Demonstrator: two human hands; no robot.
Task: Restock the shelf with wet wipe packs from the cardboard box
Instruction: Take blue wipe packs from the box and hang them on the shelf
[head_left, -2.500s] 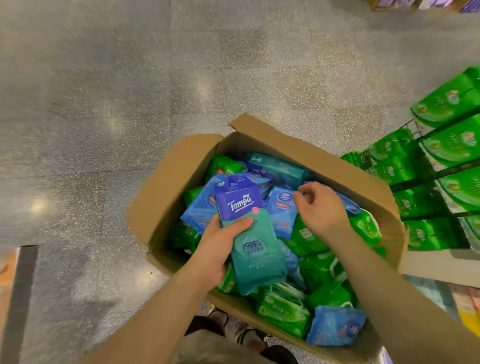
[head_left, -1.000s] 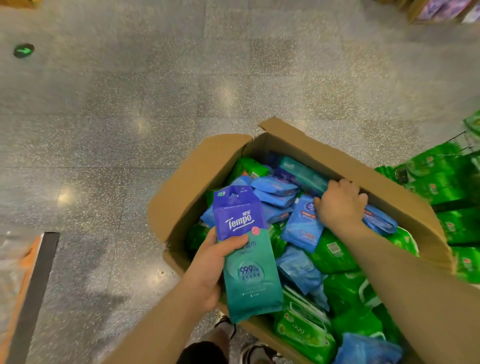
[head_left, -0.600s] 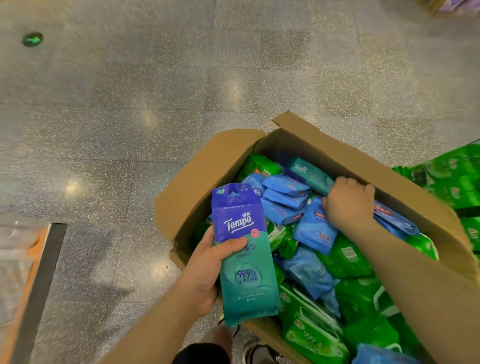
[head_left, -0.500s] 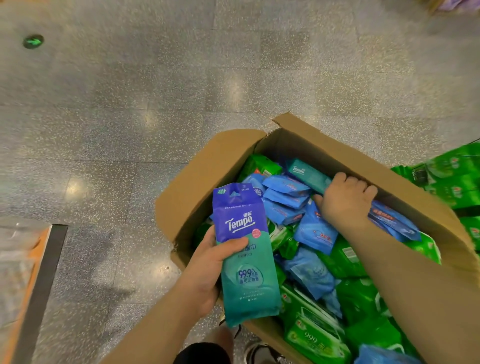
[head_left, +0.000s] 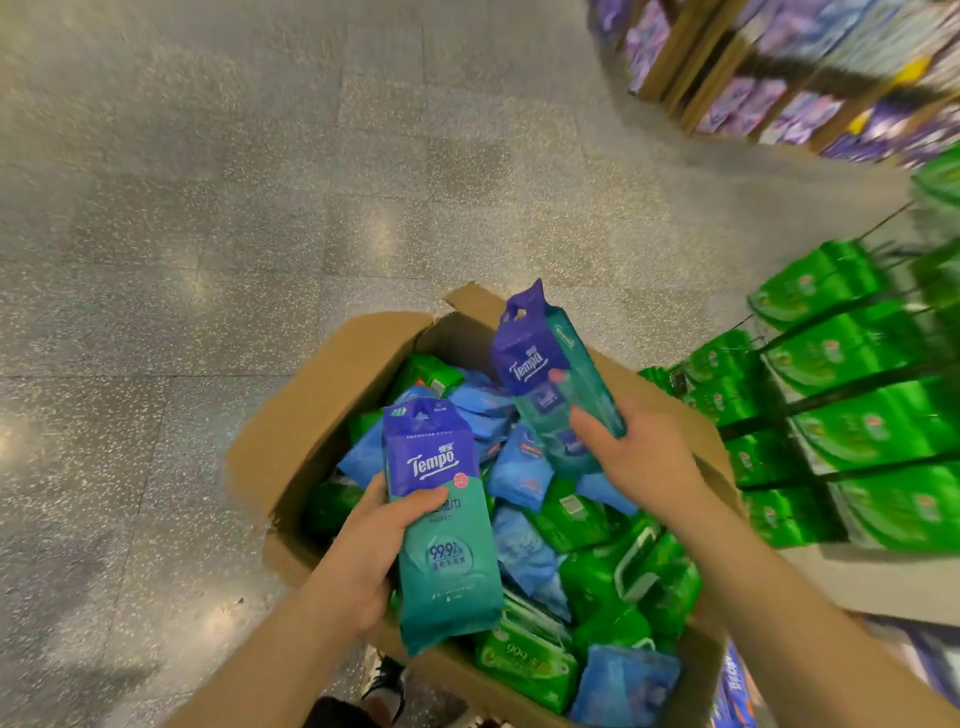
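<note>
Fingers (head_left: 415, 506) of left hand (head_left: 358, 561) and right hand (head_left: 641, 457) are each curled round one Tempo wet wipe pack (head_left: 444, 525), (head_left: 550, 384), held upright above cardboard box (head_left: 311, 415), label out, judged ready for shelf (head_left: 857, 395) hanging

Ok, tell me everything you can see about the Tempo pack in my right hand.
The right-hand Tempo pack is a soft plastic wet wipe pouch, purple at the top with white Tempo lettering and a cut-out hang tab, teal below. It is tilted, tab end up and away, above the cardboard box. The right hand grips its lower end; nothing else touches it.
</note>
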